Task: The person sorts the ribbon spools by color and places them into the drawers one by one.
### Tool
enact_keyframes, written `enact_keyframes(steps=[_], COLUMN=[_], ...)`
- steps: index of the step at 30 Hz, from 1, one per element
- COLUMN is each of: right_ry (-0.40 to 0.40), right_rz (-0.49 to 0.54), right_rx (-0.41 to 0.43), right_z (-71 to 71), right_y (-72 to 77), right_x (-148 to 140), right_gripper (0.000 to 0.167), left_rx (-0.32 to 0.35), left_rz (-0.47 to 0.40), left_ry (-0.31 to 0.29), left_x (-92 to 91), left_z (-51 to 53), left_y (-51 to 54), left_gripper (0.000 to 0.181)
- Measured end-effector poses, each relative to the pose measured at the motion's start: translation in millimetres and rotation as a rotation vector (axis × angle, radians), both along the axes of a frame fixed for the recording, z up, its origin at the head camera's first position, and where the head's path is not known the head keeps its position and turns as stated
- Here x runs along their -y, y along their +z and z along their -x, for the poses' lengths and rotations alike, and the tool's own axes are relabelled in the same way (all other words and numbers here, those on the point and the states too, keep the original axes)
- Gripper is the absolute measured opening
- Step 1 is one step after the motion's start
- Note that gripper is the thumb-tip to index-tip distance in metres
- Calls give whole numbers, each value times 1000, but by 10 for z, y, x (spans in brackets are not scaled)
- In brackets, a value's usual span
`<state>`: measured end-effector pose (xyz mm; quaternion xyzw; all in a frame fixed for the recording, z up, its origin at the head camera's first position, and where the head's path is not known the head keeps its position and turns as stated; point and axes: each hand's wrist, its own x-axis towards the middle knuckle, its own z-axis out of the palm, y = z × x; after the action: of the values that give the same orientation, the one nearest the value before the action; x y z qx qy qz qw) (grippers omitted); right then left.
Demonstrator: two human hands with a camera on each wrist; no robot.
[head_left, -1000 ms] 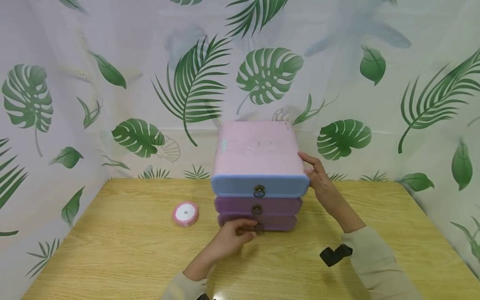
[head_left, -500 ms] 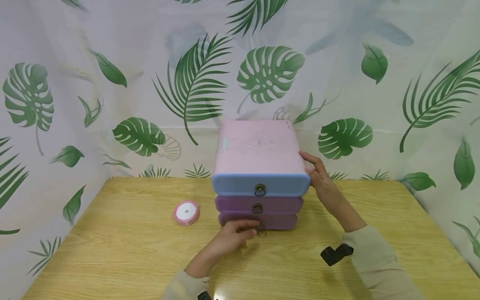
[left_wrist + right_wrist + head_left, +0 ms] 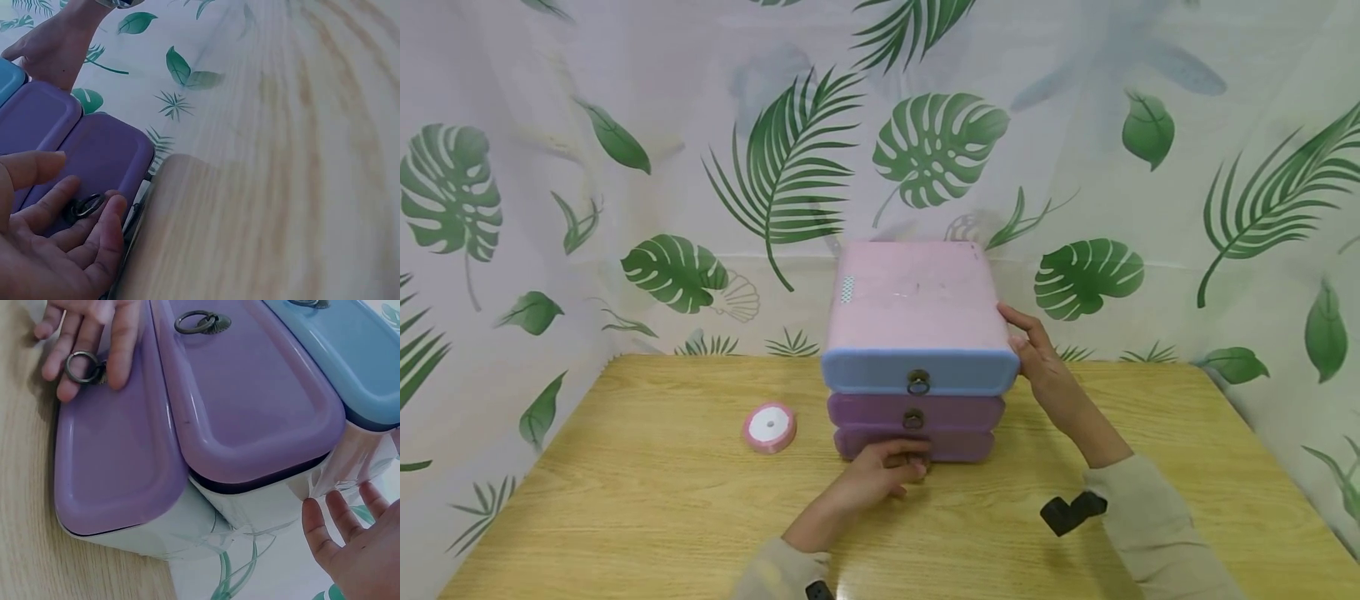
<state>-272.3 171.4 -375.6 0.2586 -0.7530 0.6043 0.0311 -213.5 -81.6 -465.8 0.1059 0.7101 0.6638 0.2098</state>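
A small three-drawer chest [image 3: 917, 292] with a pink top stands on the table, with one blue drawer front [image 3: 880, 372] above two purple ones. At the bottom purple drawer [image 3: 119, 456] is my left hand [image 3: 872, 479]. Its fingers lie under and beside the metal ring pull [image 3: 81, 367], which touches them. In the left wrist view the thumb is apart from the ring [image 3: 87, 206] and does not pinch it. My right hand [image 3: 1052, 379] rests its fingertips against the chest's right side, near the top, as the right wrist view also shows. All the drawers look closed.
A spool of pink ribbon [image 3: 770, 427] lies on the wooden table [image 3: 647, 500] left of the chest. Behind the table hangs a white cloth [image 3: 805, 192] printed with green leaves.
My left hand has shifted slightly right along the bottom drawer, and its fingers now cover most of the ring pull. The right hand stays at the chest's side.
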Motion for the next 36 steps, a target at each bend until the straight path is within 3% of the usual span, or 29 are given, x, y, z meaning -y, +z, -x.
enact_keyframes(steps=[4,21,36], right_ry=[-1,3,5], right_rz=[0,5,-5], right_rx=[-2,-15,-19], right_z=[1,5,-7], right_y=[6,-4,1], right_x=[2,-2,-2], right_gripper=[43,43,43], left_rx=[12,-56,7], left_rz=[-11,2,-24], left_ry=[18,103,121], left_x=[-32,-108,-109], left_z=[2,-2,7], left_y=[-20,-57,-91], left_gripper=[38,28,25])
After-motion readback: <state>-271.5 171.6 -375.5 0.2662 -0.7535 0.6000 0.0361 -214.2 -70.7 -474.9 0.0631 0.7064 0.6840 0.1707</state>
